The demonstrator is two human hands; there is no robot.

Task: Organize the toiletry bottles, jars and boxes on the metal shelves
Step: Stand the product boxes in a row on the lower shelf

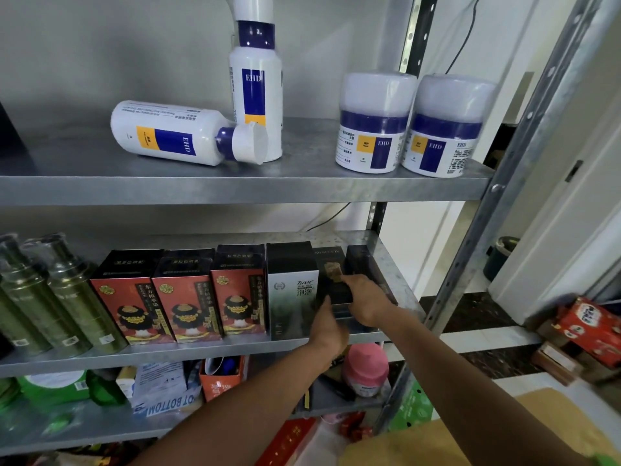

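Note:
On the middle shelf (pixel 386 250), both my hands hold a small black box with a gold emblem (pixel 334 280). My left hand (pixel 327 326) grips its lower left corner, my right hand (pixel 364 297) its right side. Left of it stand a black-and-white box (pixel 291 290) and three red-and-black boxes (pixel 183 297). Another dark box (pixel 361 258) stands behind my right hand. On the top shelf (pixel 235 186) one white-and-blue bottle (pixel 168 136) lies on its side beside an upright one (pixel 257 89), with two white jars (pixel 408 126) at the right.
Green metallic bottles (pixel 50 294) stand at the middle shelf's left end. The lower shelf holds a pink-capped jar (pixel 366 368), an orange box (pixel 221 378) and green packs (pixel 57 385). A steel upright (pixel 470 250) bounds the right side; red cartons (pixel 591 327) lie on the floor beyond.

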